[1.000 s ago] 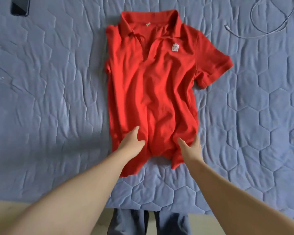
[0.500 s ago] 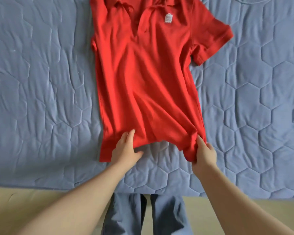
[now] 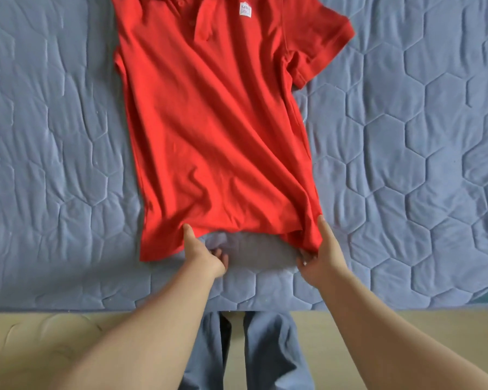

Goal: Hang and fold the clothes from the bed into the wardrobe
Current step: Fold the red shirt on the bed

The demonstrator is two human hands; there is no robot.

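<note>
The red polo shirt (image 3: 217, 130) lies front-up on the bed (image 3: 54, 136), stretching away from both hands, its collar end farthest from them and cut off by the frame's top edge. The left hand (image 3: 202, 253) pinches the hem (image 3: 251, 225) part-way in from the shirt's left edge, thumb on top of the cloth and fingers curled beneath. The right hand (image 3: 321, 254) grips the hem's right corner much the same way, with cloth bunched between thumb and curled fingers. Between the two hands the hem is raised off the bed and casts a shadow. This looks like a light, soft knit: it wrinkles in diagonal ridges running away from the right hand, sags wherever it is not held and will keep no shape of its own. It should still grip skin well enough not to slip. Two spread points along one edge is the sensible hold. The left grip sits inboard, though, so the corner on that hand's outer side lies slack and would likely trail in a fold. The short sleeve (image 3: 319, 43) beyond and outward of the right hand lies spread flat. The opposite sleeve seems tucked under the body, though the view does not make that plain.
</note>
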